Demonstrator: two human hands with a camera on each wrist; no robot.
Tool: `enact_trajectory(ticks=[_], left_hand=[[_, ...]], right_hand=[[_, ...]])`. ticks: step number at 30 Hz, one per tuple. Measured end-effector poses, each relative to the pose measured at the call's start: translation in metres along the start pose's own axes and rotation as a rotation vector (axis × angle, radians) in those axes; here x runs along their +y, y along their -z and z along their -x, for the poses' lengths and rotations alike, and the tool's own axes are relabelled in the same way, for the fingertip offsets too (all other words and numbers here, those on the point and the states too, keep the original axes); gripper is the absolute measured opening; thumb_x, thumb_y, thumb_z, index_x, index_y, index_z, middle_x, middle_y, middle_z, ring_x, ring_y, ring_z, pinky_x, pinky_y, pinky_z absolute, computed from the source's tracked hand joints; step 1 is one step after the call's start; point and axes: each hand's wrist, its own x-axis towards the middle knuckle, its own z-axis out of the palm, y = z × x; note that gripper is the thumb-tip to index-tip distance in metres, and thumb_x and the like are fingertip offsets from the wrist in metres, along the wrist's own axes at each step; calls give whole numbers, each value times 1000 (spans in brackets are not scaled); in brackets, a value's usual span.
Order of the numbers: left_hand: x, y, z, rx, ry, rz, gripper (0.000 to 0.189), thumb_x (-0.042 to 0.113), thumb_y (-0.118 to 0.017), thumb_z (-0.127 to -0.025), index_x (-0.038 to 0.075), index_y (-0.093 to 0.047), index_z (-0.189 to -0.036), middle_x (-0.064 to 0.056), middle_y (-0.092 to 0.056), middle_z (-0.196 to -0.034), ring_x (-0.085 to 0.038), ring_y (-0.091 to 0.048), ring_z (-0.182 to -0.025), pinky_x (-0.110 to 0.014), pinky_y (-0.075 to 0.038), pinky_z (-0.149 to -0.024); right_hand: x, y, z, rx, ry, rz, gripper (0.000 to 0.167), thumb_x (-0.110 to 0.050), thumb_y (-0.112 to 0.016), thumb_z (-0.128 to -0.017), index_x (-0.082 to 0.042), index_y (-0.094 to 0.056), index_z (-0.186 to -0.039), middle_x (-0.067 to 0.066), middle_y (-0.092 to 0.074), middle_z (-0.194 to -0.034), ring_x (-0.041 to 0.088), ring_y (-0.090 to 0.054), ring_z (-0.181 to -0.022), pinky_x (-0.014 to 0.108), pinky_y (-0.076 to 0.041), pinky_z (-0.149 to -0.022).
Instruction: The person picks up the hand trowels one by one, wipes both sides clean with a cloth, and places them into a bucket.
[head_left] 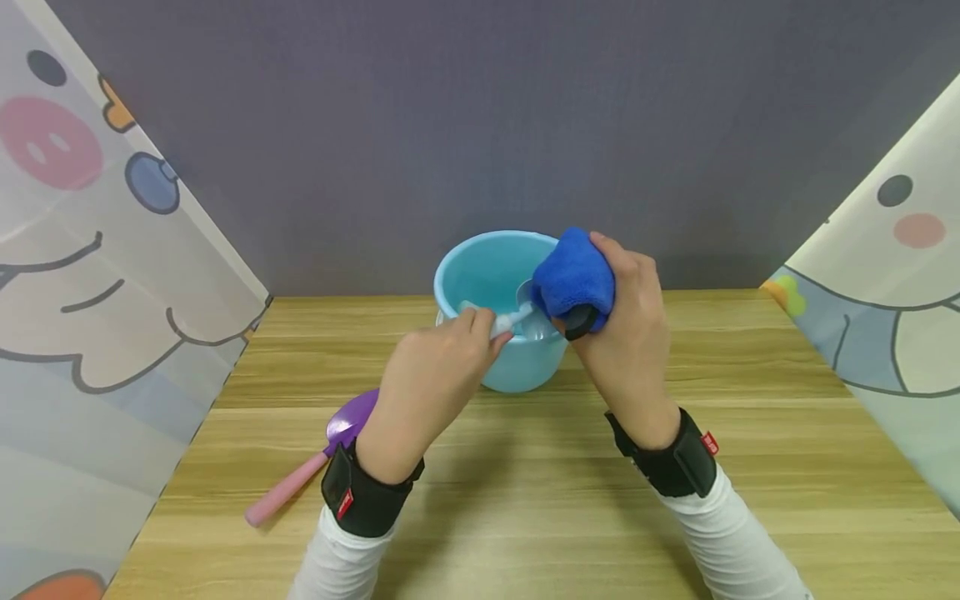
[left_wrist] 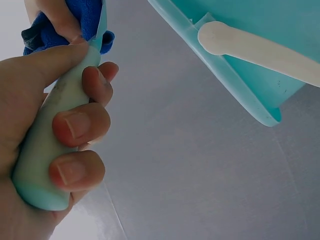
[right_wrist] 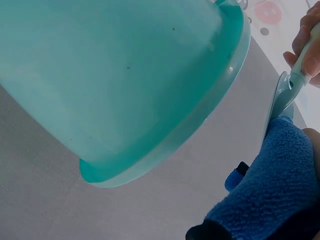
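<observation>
My left hand (head_left: 438,371) grips the pale handle of a light-blue toy shovel (head_left: 517,318), fingers wrapped round it in the left wrist view. In my right hand (head_left: 633,333) is a blue cloth (head_left: 573,275) with a dark edge, bunched over the shovel's blade. Part of the blade (right_wrist: 280,97) shows beside the cloth in the right wrist view; the cloth hides the rest. Both hands are raised by a light-blue bucket (head_left: 525,367), overlapping its rim in the head view. The bucket's white carrying handle (left_wrist: 265,52) appears in the left wrist view.
A purple toy shovel (head_left: 348,421) with a pink handle lies on the wooden table (head_left: 540,517), partly behind my left wrist. Behind the bucket rises a grey panel (head_left: 465,125). Panels with cartoon prints (head_left: 112,333) flank the table on both sides.
</observation>
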Motion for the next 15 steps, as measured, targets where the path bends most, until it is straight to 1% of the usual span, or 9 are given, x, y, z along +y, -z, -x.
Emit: enact_trajectory(ticks=[5, 11, 15], left_hand=[[-2, -1, 0, -6, 0, 7, 37, 38, -62, -102, 9, -53, -80, 3, -37, -62, -7, -29, -45, -25, -27, -37], [-4, -1, 0, -12, 1, -2, 38, 39, -62, -102, 9, -53, -80, 4, -33, -63, -7, -28, -45, -25, -27, -37], [-6, -2, 1, -14, 7, -2, 39, 40, -62, -102, 10, -52, -79, 4, -34, -62, -7, -30, -44, -25, -27, -37]], right_hand=[[1, 0, 0, 0, 4, 13, 77, -23, -86, -82, -21, -43, -146, 25, -56, -129, 41, -59, -119, 64, -50, -100], [3, 0, -1, 4, -5, 10, 80, -21, -88, -79, -21, -44, -146, 25, -57, -128, 41, -60, -118, 64, -50, -99], [3, 0, 0, -3, -4, 14, 78, -25, -87, -81, -21, -44, -146, 27, -57, -127, 43, -61, -116, 65, -51, -98]])
